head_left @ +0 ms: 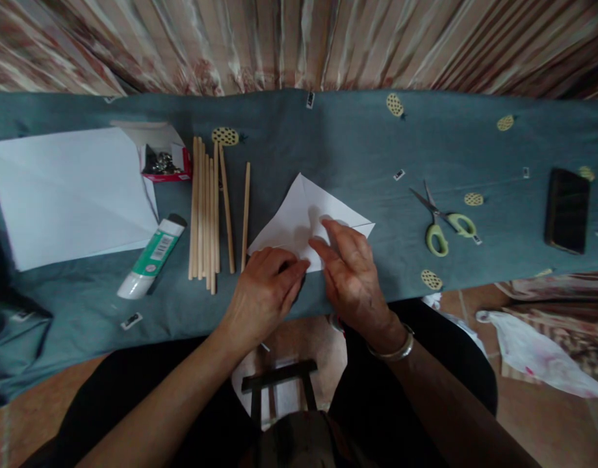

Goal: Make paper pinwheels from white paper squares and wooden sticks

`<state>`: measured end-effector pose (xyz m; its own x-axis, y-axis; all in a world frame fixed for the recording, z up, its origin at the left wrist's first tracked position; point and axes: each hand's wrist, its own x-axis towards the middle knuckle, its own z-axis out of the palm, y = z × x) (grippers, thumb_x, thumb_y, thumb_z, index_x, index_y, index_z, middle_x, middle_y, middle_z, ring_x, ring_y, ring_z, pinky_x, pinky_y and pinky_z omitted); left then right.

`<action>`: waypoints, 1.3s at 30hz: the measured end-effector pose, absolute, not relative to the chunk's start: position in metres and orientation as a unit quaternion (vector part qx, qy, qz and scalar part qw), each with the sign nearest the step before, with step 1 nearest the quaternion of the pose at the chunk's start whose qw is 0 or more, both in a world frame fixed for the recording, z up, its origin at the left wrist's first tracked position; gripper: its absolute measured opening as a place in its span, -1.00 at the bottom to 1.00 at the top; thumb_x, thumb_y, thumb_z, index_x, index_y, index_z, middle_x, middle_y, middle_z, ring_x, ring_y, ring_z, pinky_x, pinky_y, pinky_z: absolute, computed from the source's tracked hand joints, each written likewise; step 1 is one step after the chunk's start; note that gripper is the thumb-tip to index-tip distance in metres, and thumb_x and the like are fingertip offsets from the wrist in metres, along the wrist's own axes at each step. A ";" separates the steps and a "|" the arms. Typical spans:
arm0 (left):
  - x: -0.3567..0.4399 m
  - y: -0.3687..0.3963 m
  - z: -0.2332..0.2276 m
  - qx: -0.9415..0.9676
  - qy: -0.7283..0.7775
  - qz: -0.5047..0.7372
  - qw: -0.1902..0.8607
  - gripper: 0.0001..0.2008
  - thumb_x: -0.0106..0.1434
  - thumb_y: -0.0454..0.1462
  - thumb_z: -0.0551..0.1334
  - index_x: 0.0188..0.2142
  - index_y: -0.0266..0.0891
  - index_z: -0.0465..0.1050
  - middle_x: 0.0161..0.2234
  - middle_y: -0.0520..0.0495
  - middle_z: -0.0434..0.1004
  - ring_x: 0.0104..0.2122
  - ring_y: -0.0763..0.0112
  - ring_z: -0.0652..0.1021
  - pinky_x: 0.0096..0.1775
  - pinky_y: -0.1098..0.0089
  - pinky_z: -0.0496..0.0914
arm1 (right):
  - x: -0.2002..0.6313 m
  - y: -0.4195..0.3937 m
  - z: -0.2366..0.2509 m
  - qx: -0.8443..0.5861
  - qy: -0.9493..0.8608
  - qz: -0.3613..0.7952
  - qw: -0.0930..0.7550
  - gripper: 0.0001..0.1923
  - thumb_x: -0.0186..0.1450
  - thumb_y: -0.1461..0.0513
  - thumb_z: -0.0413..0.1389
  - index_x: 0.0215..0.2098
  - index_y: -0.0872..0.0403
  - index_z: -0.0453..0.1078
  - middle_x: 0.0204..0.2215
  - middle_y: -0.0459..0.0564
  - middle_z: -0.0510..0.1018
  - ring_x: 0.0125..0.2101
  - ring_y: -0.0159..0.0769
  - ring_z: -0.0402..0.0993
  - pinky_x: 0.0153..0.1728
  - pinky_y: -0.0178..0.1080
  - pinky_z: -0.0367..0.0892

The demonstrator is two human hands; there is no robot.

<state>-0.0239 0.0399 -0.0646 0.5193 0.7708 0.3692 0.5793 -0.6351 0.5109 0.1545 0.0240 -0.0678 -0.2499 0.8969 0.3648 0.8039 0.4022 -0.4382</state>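
Observation:
A folded piece of white paper [289,214] lies in front of me, one corner pointing away and creases showing near its right corner. My left hand [267,286] is closed at the near left edge, thumb and fingers pinching the paper there. Over the right part rests my right hand [350,273], its fingers stretched out and apart, fingertips on or just above the surface. A bracelet circles the right wrist. Just left of the paper lies a single wooden stick [246,214], with several more wooden sticks [206,214] in a row beyond it.
Left on the cloth-covered table [348,143] are a glue stick [155,257], white sheets [69,195] and a red box [167,166] of small metal pieces. Partly opened scissors [438,218] and a dark phone [567,211] lie right. A curtain [299,45] hangs behind.

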 end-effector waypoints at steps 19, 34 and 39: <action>-0.022 0.040 -0.065 0.869 0.398 0.262 0.132 -0.83 0.32 -0.32 0.16 -0.19 -0.32 0.51 -0.25 -0.17 0.52 -0.26 0.23 0.51 -0.23 0.22 0.45 | 0.186 0.044 -0.050 -0.624 -0.727 0.126 0.259 -0.56 0.40 0.27 -0.14 0.21 0.10 0.26 0.22 0.15 0.35 0.26 -0.11 0.21 0.23 0.09 0.17; -0.032 0.041 -0.064 0.871 0.388 0.258 0.157 -0.75 0.33 -0.33 0.13 -0.03 -0.29 0.45 -0.09 -0.21 0.49 -0.08 0.17 0.49 -0.03 0.11 0.43 | 0.211 0.040 -0.043 -0.699 -0.638 0.178 0.270 -0.65 0.28 0.16 0.11 -0.01 0.11 0.47 -0.29 0.02 0.64 -0.34 -0.23 0.57 -0.18 -0.11 0.48; -0.031 0.041 -0.062 0.866 0.399 0.247 0.170 -0.73 0.32 -0.36 0.11 -0.01 -0.29 0.44 -0.06 -0.23 0.49 -0.07 0.15 0.49 -0.04 0.07 0.43 | 0.220 0.031 -0.048 -0.706 -0.586 0.254 0.307 -0.69 0.22 0.18 0.16 -0.08 0.09 0.50 -0.34 -0.03 0.62 -0.37 -0.28 0.56 -0.22 -0.16 0.46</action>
<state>-0.0308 0.0411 -0.0615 0.5592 0.7762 0.2912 0.6080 -0.6228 0.4924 0.2195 0.0310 -0.0483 0.1848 0.9828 0.0016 0.6707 -0.1249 -0.7311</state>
